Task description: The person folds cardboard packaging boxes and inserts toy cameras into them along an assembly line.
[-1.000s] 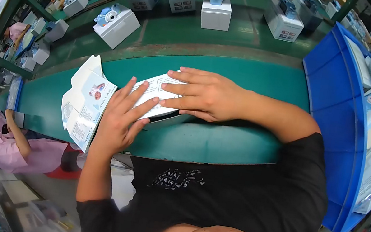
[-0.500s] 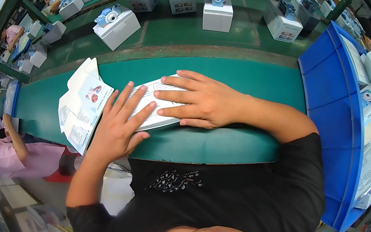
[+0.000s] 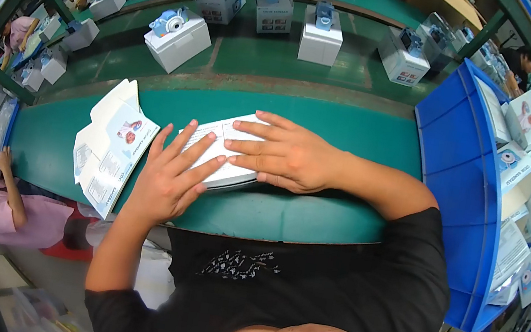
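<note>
A white printed pad, perhaps folded card or a small stack of leaflets point(image 3: 221, 130), lies slantwise on the green work surface in front of me. My left hand point(image 3: 169, 178) rests on its left end, palm down with fingers stretched out. From the other side, my right hand point(image 3: 294, 158) lies flat across its right part, fingers spread. Much of the print is hidden under the fingers, and a dark lower edge shows below them. Just left of my left hand lies a flattened printed carton point(image 3: 102, 139) with cut flaps, touching neither hand as far as I see.
A blue crate point(image 3: 455, 208) filled with printed cartons and leaflets stands at the right. Across the green conveyor point(image 3: 260, 62), white boxes point(image 3: 320, 45) carry blue-and-white devices. Co-workers sit at the left; one in a pink top point(image 3: 18, 215) has hands near a white box.
The camera view has tilted slightly, so the boxes appear lower. My left thumb has drawn in toward the fingers. Both hands stay on the printed pad.
</note>
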`<state>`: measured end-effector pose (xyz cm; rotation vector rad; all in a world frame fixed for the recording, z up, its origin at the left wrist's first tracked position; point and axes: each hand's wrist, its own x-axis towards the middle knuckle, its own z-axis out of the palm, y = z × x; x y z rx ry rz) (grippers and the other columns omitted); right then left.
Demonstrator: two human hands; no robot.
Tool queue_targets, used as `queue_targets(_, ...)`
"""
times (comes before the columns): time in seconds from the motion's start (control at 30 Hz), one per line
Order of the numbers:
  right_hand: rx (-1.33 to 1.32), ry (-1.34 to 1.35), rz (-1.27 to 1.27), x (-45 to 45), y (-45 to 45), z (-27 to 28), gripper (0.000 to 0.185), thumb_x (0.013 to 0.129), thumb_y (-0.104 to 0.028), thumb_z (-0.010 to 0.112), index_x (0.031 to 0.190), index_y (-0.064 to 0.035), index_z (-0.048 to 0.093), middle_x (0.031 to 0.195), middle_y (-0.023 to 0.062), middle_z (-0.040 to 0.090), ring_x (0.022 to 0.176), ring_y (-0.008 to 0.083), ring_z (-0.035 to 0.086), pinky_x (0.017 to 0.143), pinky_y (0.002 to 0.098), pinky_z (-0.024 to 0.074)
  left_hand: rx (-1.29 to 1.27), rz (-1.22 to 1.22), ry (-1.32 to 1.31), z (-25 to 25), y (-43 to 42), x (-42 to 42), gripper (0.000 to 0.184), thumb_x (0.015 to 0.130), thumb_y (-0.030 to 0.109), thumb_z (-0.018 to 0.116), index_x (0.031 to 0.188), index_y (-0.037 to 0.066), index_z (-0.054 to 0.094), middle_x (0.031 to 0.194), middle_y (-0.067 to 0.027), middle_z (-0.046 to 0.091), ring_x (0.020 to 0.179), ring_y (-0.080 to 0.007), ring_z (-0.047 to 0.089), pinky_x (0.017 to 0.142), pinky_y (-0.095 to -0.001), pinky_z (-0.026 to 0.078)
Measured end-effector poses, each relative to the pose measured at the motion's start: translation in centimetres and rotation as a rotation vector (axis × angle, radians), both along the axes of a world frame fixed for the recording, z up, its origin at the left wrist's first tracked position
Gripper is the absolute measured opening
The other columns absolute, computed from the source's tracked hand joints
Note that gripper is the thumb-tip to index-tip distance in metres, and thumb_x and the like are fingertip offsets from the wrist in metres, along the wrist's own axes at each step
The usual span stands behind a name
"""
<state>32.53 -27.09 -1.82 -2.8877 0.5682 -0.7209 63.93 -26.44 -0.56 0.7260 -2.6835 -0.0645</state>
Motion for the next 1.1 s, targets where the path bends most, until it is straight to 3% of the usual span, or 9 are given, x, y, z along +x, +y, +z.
queue_targets(0.4, -0.227, -0.019, -0.003, 0.4, 0.6, -0.4, 0.051, 0.099, -0.035, 0.065, 0.144, -0.0131, 0.059, 0.155, 0.0087, 0.053, 0.146, 0.036, 0.045, 0.121, 0.0586, 0.032, -0.216, -0.098, -0.146, 1.1, 1.1, -0.3, 0.055, 0.093, 0.026, 0.071, 0.144, 0.007, 0.06, 0.159, -0.016, 0.05, 0.151, -0.0398, 0.042, 0.122, -0.0553, 0.031)
queue_targets(0.53, -0.265, -0.121, 0.056, 0.8, -0.5, -1.5, 0.048, 0.094, -0.035, 0.071, 0.136, -0.0121, 0.065, 0.151, 0.0116, 0.055, 0.141, 0.0375, 0.049, 0.118, 0.0567, 0.0359, -0.074, -0.125, -0.013, 1.2, 0.9, 0.2, 0.059, 0.09, 0.021, 0.074, 0.144, 0.001, 0.058, 0.157, -0.0176, 0.052, 0.148, -0.0402, 0.046, 0.122, -0.0525, 0.033)
queue_targets(0.7, -0.162, -0.256, 0.128, 1.4, -0.1, 1.1, 0.049, 0.086, -0.037, 0.078, 0.127, -0.0112, 0.069, 0.146, 0.015, 0.058, 0.132, 0.039, 0.054, 0.112, 0.0548, 0.0402, 0.115, 0.116, -0.042, 4.4, 1.2, -2.5, 0.095, 0.082, 0.024, 0.081, 0.16, 0.002, 0.033, 0.158, -0.0274, 0.043, 0.143, -0.0439, 0.047, 0.121, -0.0525, 0.035)
queue_targets(0.77, -0.283, -0.516, -0.114, 0.7, -2.5, 1.3, 0.058, 0.081, -0.041, 0.08, 0.124, -0.0045, 0.068, 0.133, 0.0184, 0.062, 0.123, 0.0401, 0.057, 0.106, 0.0533, 0.0432, 0.126, 0.188, -0.221, 4.2, 0.1, -3.1, 0.108, 0.076, 0.022, 0.085, 0.164, 0.003, 0.025, 0.159, -0.028, 0.038, 0.138, -0.044, 0.048, 0.116, -0.0509, 0.039)
queue_targets(0.83, -0.308, -0.595, -0.614, -2.0, -6.6, 2.4, 0.074, 0.079, -0.048, 0.08, 0.134, -0.0019, 0.061, 0.147, 0.0165, 0.055, 0.134, 0.0403, 0.05, 0.113, 0.0545, 0.0379, 0.268, 0.276, -0.187, 5.5, 0.7, -2.7, 0.106, 0.078, 0.025, 0.084, 0.164, 0.002, 0.026, 0.157, -0.0283, 0.04, 0.138, -0.0438, 0.048, 0.116, -0.0494, 0.039)
queue_targets(0.93, -0.496, -0.329, -1.455, -6.5, -13.7, 1.0, 0.114, 0.075, -0.067, 0.081, 0.154, 0.0009, 0.035, 0.148, 0.0272, 0.047, 0.135, 0.0445, 0.048, 0.11, 0.0509, 0.0417, 0.427, 0.323, 0.025, 4.1, 0.7, -1.9, 0.1, 0.084, 0.03, 0.079, 0.163, 0.0, 0.026, 0.153, -0.0295, 0.042, 0.137, -0.0437, 0.048, 0.116, -0.0493, 0.038)
queue_targets(0.97, -0.488, -0.32, -1.459, -7.0, -14.3, 1.5, 0.114, 0.075, -0.067, 0.081, 0.154, 0.0009, 0.035, 0.148, 0.0272, 0.047, 0.135, 0.0445, 0.048, 0.11, 0.0509, 0.0417, 0.467, 0.302, 0.202, 2.8, 0.3, -1.4, 0.096, 0.088, 0.032, 0.076, 0.163, 0.0, 0.026, 0.152, -0.0305, 0.042, 0.137, -0.0439, 0.048, 0.116, -0.0506, 0.038)
queue_targets(1.03, 0.048, -0.223, -1.678, -6.7, -16.0, 2.6, 0.124, 0.072, -0.075, 0.079, 0.156, 0.0027, 0.03, 0.148, 0.0311, 0.043, 0.133, 0.046, 0.049, 0.104, 0.0512, 0.0476, 0.523, 0.277, 0.564, 0.9, -0.2, 0.0, 0.09, 0.095, 0.036, 0.07, 0.163, -0.001, 0.025, 0.15, -0.0326, 0.042, 0.137, -0.0442, 0.047, 0.116, -0.0533, 0.037)
queue_targets(1.1, 0.176, -0.198, -1.672, -7.4, -17.7, 1.6, 0.111, 0.07, -0.072, 0.081, 0.142, 0.0054, 0.045, 0.138, 0.0278, 0.052, 0.121, 0.0444, 0.058, 0.094, 0.0555, 0.0523, 0.592, 0.281, 0.664, -0.1, 0.0, 1.8, 0.087, 0.096, 0.035, 0.068, 0.163, -0.001, 0.025, 0.151, -0.0316, 0.042, 0.138, -0.0431, 0.048, 0.116, -0.0524, 0.038)
